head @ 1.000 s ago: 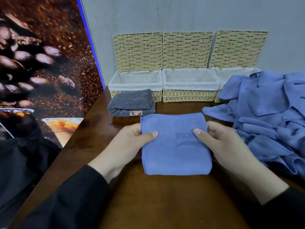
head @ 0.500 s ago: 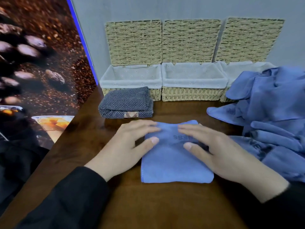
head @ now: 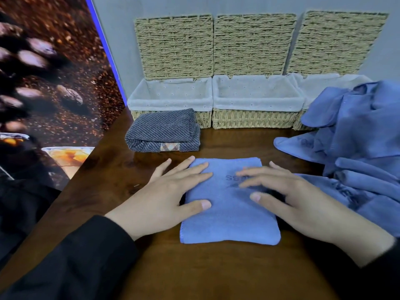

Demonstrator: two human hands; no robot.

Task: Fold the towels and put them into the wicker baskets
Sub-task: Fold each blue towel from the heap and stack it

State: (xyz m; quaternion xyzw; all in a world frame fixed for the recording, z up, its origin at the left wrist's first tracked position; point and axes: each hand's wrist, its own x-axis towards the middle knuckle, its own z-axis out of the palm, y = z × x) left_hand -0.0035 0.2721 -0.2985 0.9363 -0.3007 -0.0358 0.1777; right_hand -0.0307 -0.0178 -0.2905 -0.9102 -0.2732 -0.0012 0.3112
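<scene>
A folded blue towel [head: 229,215] lies flat on the brown table [head: 205,273] in front of me. My left hand [head: 166,195] presses its left side with straight fingers. My right hand [head: 287,198] lies flat on its right side. Behind it sits a folded grey striped towel [head: 163,133]. Three lined wicker baskets stand along the wall: the left basket [head: 171,102], the middle basket [head: 257,102] and the right basket [head: 324,83], each with its lid raised. A heap of unfolded blue towels [head: 355,137] fills the right side and hides part of the right basket.
A coffee-bean poster panel [head: 49,83] runs along the table's left edge. A grey wall [head: 238,5] stands right behind the basket lids. Bare table lies between the folded blue towel and me.
Both hands let go of the blue towel's edges and moved on top of it, flattening out. The view has drawn closer to the table.
</scene>
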